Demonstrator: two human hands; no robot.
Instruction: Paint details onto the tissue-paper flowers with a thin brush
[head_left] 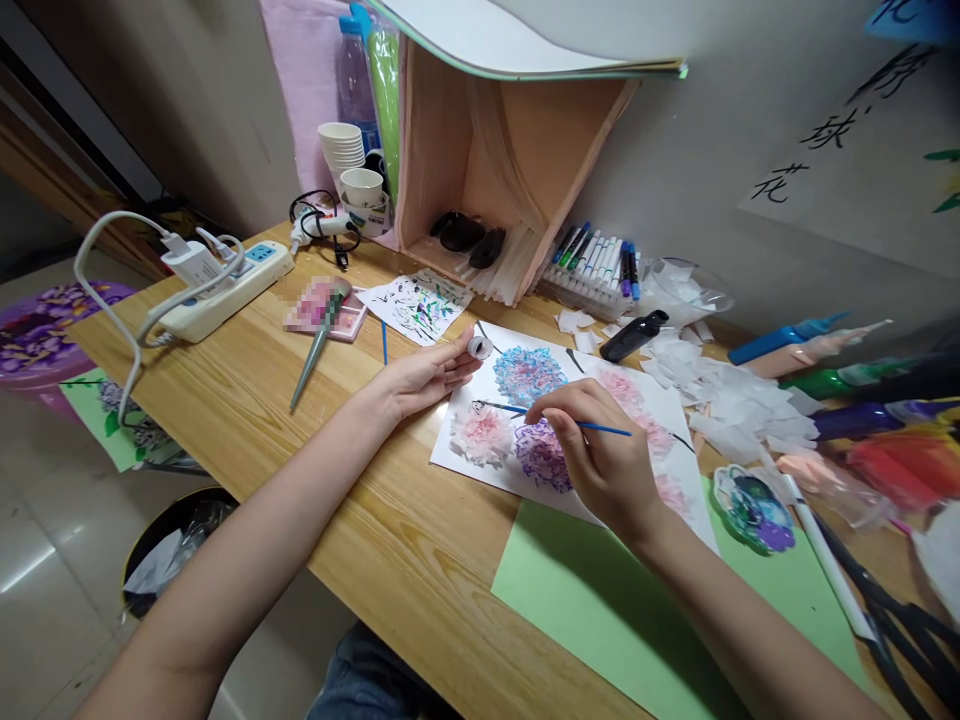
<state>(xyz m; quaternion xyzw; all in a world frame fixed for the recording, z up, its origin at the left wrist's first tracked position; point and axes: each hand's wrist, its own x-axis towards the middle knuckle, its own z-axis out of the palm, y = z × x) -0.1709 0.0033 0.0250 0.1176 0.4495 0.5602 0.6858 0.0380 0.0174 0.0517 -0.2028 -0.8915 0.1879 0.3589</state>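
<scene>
My left hand (pixel 429 380) is closed on a small white cap (pixel 480 347) with something dark inside, held at the upper left edge of a white sheet (pixel 466 388). Between the fingers of my right hand (pixel 604 455) is a thin blue paintbrush (pixel 609 431). Its dark tip points left, at the top of a pink painted flower (pixel 481 438), where a few dark outlines show. A blue flower (pixel 529 375) and a purple flower (pixel 536 462) are painted nearby. More pink blooms lie to the right, partly behind my right hand. A green sheet (pixel 555 575) lies partly under the white one.
A dark bottle (pixel 634 336) lies behind the painting. Tissue scraps (pixel 739 400), paint tubes (pixel 795 345), a paint-smeared palette (pixel 754 510) and black scissors (pixel 900 620) crowd the right. Leftward are a makeup-style brush (pixel 315 350), a paint-marked sheet (pixel 420 305) and a power strip (pixel 229 290).
</scene>
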